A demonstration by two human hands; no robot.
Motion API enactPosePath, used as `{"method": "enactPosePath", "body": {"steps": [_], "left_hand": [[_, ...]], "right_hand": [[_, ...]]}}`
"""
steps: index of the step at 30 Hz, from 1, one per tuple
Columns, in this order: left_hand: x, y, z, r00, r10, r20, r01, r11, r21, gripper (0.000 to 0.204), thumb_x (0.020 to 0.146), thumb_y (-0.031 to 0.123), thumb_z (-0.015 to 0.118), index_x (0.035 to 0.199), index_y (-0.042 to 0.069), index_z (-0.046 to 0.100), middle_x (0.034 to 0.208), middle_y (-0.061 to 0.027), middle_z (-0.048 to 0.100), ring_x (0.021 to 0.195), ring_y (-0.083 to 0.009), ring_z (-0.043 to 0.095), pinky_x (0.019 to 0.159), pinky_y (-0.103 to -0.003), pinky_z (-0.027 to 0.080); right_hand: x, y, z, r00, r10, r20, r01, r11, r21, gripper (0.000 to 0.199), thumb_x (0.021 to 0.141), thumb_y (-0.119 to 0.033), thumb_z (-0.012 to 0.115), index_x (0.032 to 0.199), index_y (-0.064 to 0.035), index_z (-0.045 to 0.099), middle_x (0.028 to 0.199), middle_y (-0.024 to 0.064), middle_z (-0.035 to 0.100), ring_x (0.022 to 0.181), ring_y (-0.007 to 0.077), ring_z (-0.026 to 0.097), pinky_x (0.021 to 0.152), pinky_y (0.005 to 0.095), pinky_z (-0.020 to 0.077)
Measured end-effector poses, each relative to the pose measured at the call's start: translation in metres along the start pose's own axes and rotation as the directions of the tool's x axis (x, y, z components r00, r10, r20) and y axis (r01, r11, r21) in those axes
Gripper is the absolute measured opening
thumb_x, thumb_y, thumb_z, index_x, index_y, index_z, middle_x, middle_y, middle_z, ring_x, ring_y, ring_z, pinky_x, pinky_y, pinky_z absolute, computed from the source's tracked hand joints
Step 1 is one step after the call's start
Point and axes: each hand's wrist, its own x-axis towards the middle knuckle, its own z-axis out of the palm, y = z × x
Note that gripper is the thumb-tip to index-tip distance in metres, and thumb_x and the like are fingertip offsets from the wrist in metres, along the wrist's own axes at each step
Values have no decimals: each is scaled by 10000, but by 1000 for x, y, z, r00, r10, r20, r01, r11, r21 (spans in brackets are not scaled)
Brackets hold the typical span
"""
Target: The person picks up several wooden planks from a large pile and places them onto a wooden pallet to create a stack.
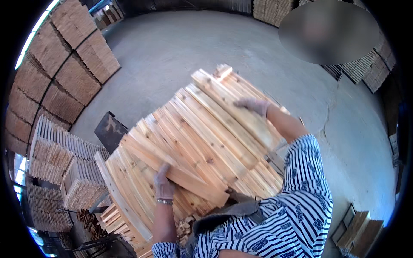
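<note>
A loose wooden board (198, 182) lies slantwise across a broad layer of pale, knotty boards (189, 133). My left hand (164, 184), in a light glove, grips this board by its near left edge, the fingers closed on it. Farther off to the right, my gloved right hand (254, 105) rests on one of the thicker boards near the far right side of the layer. Its fingers are stretched out, and nothing is clasped in them. A short wood piece (223, 71) sits at the far end of the layer.
Tall stacks of boards (64, 64) stand at the left, with smaller slatted stacks (84, 182) nearer. A dark metal plate (110, 131) juts out beyond the left side of the boards. More stacks (273, 10) line the back. Board pieces (359, 234) stand at the lower right.
</note>
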Motion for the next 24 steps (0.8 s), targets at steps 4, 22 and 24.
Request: {"method": "enactPosePath", "body": {"steps": [4, 22, 24], "left_hand": [[9, 1, -7, 1000, 0, 13, 0, 999, -39, 502, 855, 140, 755, 1273, -9, 521, 1105, -119, 643, 1020, -275, 657, 907, -452, 573], [7, -3, 4, 1000, -24, 5, 24, 997, 77, 548, 878, 270, 746, 1313, -14, 570, 1244, -115, 600, 1144, -258, 585, 1006, -416, 495], [8, -5, 1, 1000, 23, 14, -24, 997, 70, 526, 877, 263, 737, 1274, -47, 585, 1177, -122, 618, 1077, -254, 604, 953, -413, 513]], "right_hand": [[-21, -38, 25, 999, 24, -32, -28, 990, -141, 921, 862, -542, 728, 1499, 45, 417, 1479, 218, 514, 1386, 275, 467, 1146, 374, 377], [8, -36, 77, 889, 36, -456, -364, 660, -657, 899, 803, -111, 708, 1571, -77, 242, 1372, 273, 567, 1244, 406, 598, 1017, 462, 508], [14, -46, 72, 887, -3, -462, -340, 671, -659, 779, 877, -150, 619, 1569, -87, 266, 1374, 248, 577, 1237, 392, 605, 1014, 477, 503]]}}
